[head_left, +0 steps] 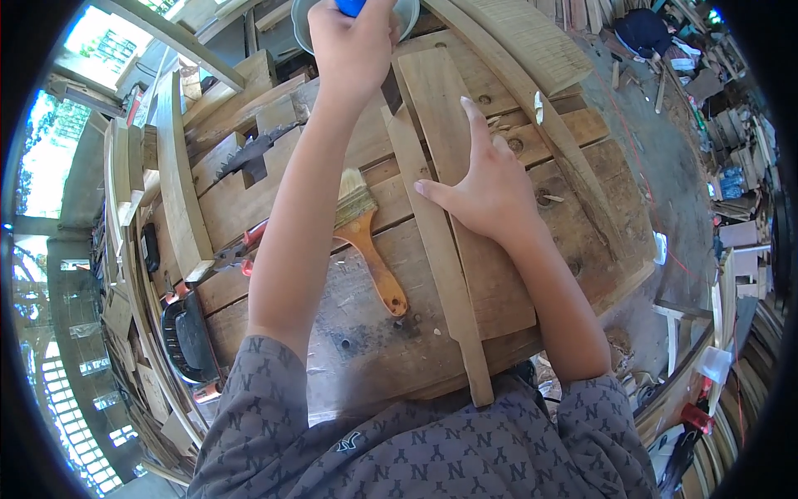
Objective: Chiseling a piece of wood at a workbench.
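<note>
My left hand point(353, 58) is at the far edge of the workbench, closed around a blue object point(350, 7) cut off by the top of the view. It is over a pale round basin point(302, 25); the lower part of the blue object is hidden by my fingers. My right hand point(495, 187) lies spread on a wide wooden board point(436, 91), thumb reaching over a narrow wooden strip point(436, 249) beside it. The strip's thin end hangs past the near bench edge. Between my forearms lies a paintbrush point(370, 241) with a wooden handle and pale bristles.
The workbench point(391, 358) has gaps between its planks. Left are a toothed saw blade point(253, 154), red-handled pliers point(245, 247), a black brush-like tool point(189, 337) and wooden beams point(179, 183). A long curved timber point(540, 125) runs along the right. Scrap wood piles point(736, 125) line the floor.
</note>
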